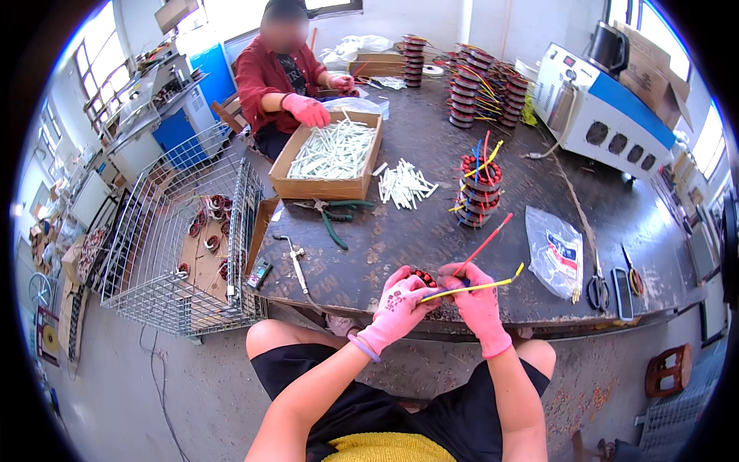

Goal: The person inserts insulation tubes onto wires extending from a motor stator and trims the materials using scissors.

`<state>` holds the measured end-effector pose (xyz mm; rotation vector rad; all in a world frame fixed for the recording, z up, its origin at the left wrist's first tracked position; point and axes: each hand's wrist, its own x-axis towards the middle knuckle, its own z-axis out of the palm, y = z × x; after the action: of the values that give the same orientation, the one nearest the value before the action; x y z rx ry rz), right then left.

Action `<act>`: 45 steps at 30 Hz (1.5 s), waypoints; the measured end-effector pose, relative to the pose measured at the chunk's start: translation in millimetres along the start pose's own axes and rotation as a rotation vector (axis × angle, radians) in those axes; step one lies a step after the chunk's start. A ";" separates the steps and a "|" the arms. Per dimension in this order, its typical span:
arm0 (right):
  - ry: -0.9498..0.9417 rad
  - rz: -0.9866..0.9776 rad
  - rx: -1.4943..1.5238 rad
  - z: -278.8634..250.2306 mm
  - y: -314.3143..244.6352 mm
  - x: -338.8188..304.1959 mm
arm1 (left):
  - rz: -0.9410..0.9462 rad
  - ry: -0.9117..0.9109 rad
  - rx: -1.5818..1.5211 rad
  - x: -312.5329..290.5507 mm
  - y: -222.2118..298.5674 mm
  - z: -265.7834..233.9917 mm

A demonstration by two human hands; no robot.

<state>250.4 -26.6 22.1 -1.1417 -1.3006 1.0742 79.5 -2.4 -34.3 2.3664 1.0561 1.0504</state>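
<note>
Just in front of my lap, at the near table edge, I hold a small round motor stator with red windings (422, 277). My left hand (396, 306), in a pink glove, is closed around its left side. My right hand (476, 306), gloved alike, has its fingers closed at the wire leads on the right side. A red sleeved lead (485, 243) sticks up and away to the right. A yellow sleeved lead (477, 288) crosses in front of my right fingers. The gloves hide much of the stator. Beyond my hands stands a stack of similar stators (479, 192).
A cardboard box (323, 189) of white tubes stands near a person in red, with loose tubes (406, 185) beside it. Pliers (332, 223), a torch-like tool (295, 262), a plastic bag (550, 250), scissors (597, 286) and a phone (623, 293) lie about. A wire cage (177, 289) is left.
</note>
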 end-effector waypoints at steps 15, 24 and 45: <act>-0.442 -0.237 -0.864 32.5 -61.6 166.1 | 0.039 -0.122 -0.172 -1.3 -61.2 -52.8; -0.387 -0.782 -1.589 182.1 39.7 352.9 | -0.007 -0.053 -0.428 1.4 -60.2 -54.7; -0.208 -0.146 -0.945 162.2 23.6 386.2 | -0.053 -0.055 -0.424 -4.5 -56.2 -50.1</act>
<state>91.8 361.1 46.1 -1.5914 -2.1235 0.4430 12.4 32.2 -34.7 2.0036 0.7798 1.0619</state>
